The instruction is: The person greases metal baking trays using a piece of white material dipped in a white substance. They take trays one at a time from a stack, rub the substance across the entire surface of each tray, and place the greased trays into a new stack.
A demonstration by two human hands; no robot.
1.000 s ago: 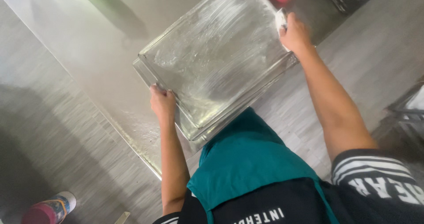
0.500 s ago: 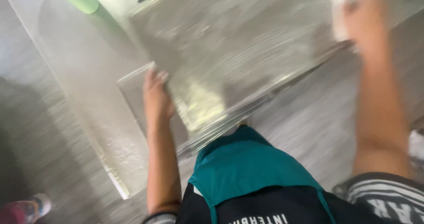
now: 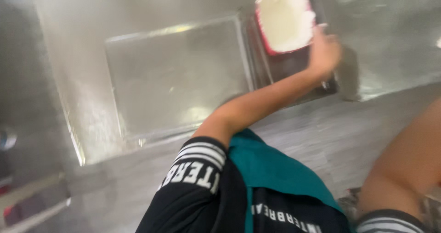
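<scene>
I log a steel table (image 3: 395, 44) filling the upper frame, its surface dull and streaked with glare. On it lies a flat metal baking tray (image 3: 179, 77), rectangular, shallow-rimmed, set slightly askew to the table edge. Below the table runs a grey floor (image 3: 303, 136).

Just beside the tray's right rim sits a red container (image 3: 285, 19) with a pale filling or cloth inside; motion blur keeps me from saying which.

The left arm crosses in front of the body and reaches over the tray's right side. The left hand (image 3: 324, 54) rests against the container's right edge, fingers curled loosely toward it; I cannot tell whether they grip it.

Of the right arm only the upper part shows at the frame's right edge; its hand is out of view.
</scene>
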